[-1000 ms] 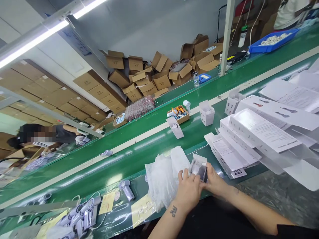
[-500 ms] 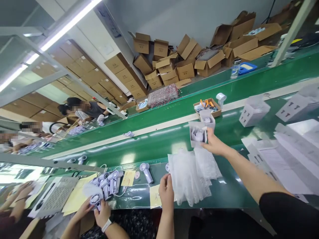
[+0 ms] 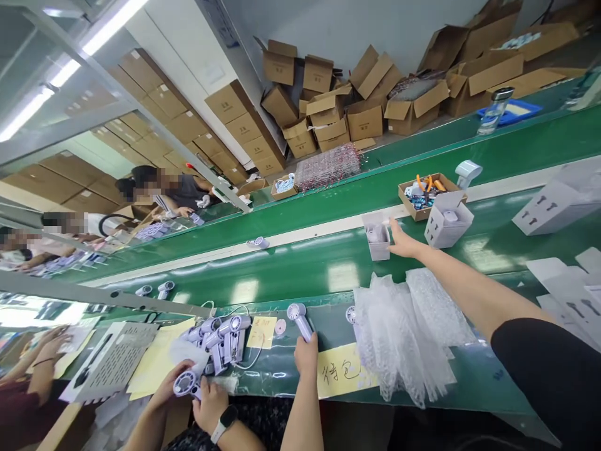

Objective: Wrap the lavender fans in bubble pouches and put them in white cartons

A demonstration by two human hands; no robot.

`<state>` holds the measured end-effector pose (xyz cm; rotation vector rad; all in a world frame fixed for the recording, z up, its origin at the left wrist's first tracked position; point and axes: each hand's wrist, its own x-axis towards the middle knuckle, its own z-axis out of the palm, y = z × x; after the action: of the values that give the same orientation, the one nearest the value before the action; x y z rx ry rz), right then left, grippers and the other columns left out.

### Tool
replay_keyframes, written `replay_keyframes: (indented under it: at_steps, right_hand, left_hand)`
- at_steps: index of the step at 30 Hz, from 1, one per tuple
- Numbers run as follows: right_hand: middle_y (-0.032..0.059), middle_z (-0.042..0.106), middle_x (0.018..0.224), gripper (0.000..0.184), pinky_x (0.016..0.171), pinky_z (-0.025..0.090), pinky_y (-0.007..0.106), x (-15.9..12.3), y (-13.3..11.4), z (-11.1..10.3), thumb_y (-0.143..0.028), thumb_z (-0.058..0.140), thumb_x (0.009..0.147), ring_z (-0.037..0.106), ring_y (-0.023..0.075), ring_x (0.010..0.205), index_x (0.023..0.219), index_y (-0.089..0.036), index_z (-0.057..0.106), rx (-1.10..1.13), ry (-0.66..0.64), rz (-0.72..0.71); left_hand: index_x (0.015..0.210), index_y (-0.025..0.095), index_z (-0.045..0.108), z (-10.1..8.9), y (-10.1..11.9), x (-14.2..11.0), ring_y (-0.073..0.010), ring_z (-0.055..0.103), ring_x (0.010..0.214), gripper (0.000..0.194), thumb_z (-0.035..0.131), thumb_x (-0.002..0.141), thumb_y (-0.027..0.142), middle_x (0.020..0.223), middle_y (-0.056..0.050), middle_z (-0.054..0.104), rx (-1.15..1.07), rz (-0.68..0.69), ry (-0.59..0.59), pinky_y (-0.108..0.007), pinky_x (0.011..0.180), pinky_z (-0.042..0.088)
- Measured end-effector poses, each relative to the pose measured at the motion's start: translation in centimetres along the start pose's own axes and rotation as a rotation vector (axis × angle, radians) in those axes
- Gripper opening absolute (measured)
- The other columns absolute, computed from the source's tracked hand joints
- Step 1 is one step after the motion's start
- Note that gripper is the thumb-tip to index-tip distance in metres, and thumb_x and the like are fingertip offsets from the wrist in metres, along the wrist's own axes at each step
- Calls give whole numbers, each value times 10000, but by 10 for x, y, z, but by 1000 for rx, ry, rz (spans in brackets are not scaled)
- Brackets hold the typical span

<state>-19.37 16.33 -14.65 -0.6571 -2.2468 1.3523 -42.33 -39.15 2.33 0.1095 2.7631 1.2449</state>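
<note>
My left hand [image 3: 306, 357] is wrapped round the handle of a pale purple handheld fan [image 3: 302, 321], whose round head points away from me. At full reach, my right hand [image 3: 406, 241] holds a small open white box [image 3: 379, 249] at its right side; the box stands upright on the green belt with a wrapped item inside. Just how the fingertips sit on the box rim is hard to see. Between my arms lies a pile of bubble-wrap bags [image 3: 399, 332], partly covering another fan [image 3: 351, 314]. A yellow handwritten note [image 3: 342, 373] lies beside my left wrist.
Another white box [image 3: 448, 222] stands right of my hand, near a tray of tools [image 3: 417, 207]. A co-worker's hands [image 3: 197, 391] hold a fan at my left, beside a heap of fans [image 3: 220, 338]. Folded cartons [image 3: 568, 307] lie at right.
My left hand has moved from the bubble-wrap bags to the fan and closed on its handle. My right hand has shifted the white box leftward along the belt. The view has turned left.
</note>
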Motion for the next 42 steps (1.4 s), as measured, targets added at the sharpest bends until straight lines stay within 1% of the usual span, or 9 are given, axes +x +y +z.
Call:
replay_keyframes:
  at_steps: [5, 10, 14, 16, 20, 27, 33, 39, 42]
  right_hand:
    - [96, 574, 1075, 349, 819, 515, 380, -95, -24, -10, -375, 637, 741, 564, 241, 1035, 1009, -201, 497, 311, 255, 201]
    - [97, 632, 1091, 447, 787, 535, 378, -199, -45, 11, -495, 665, 743, 651, 205, 922, 1050, -211, 507, 1043, -282, 700]
    - [78, 676, 962, 300, 715, 558, 308, -229, -38, -12, -386, 615, 804, 667, 170, 784, 1017, -185, 554, 1211, 89, 714]
    - [66, 679, 850, 216, 629, 562, 273, -243, -29, -44, -344, 598, 816, 649, 155, 686, 945, -172, 577, 1176, 305, 771]
    - [6, 669, 834, 273, 591, 563, 260, -287, -13, -111, -308, 677, 772, 638, 143, 670, 998, -249, 537, 1104, 453, 762]
    - [5, 629, 881, 395, 638, 553, 265, -361, -1, -135, -281, 723, 741, 652, 167, 818, 1070, -249, 508, 1201, 143, 839]
    - [16, 634, 861, 652, 545, 540, 279, -352, -2, -118, -304, 750, 662, 666, 196, 743, 1226, -257, 425, 1395, -121, 707]
    - [48, 673, 815, 412, 484, 544, 276, -333, 11, -123, -313, 707, 705, 672, 198, 695, 1060, -184, 540, 1210, -181, 742]
    - [45, 677, 750, 310, 462, 543, 283, -340, 11, -120, -330, 698, 720, 668, 201, 663, 951, -171, 565, 1118, -153, 785]
  left_hand:
    - [887, 347, 588, 123, 44, -90, -264, 623, 738, 423, 636, 603, 657, 575, 23, 597, -405, -197, -239, -361, 550, 454]
    - [906, 167, 609, 285, 86, -231, -164, 602, 586, 497, 586, 719, 627, 690, -38, 631, -461, -245, -589, -296, 530, 467]
    - [850, 148, 584, 361, 89, -297, -152, 572, 522, 547, 553, 710, 676, 672, -48, 609, -507, -260, -1074, -259, 466, 410]
    - [818, 149, 591, 386, 90, -311, -189, 605, 654, 495, 519, 768, 636, 734, -73, 623, -296, 25, -1195, -295, 571, 457]
    - [985, 114, 623, 428, 99, -317, -311, 509, 1076, 265, 649, 755, 244, 1065, -173, 599, 502, 793, -935, -436, 909, 396]
    - [906, 61, 658, 462, 117, -302, -306, 563, 977, 217, 474, 792, 53, 956, -219, 632, 723, 742, -923, -421, 832, 414]
    - [836, 176, 693, 436, 138, -317, -182, 616, 830, 205, 493, 836, 220, 855, -55, 698, 383, 632, -1044, -281, 763, 447]
    - [786, 130, 649, 413, 137, -337, -115, 499, 541, 296, 513, 819, 391, 600, -11, 580, -202, 202, -893, -231, 548, 393]
    - [783, 160, 638, 401, 135, -345, -149, 549, 676, 239, 520, 826, 363, 699, -31, 600, -167, 432, -787, -266, 653, 426]
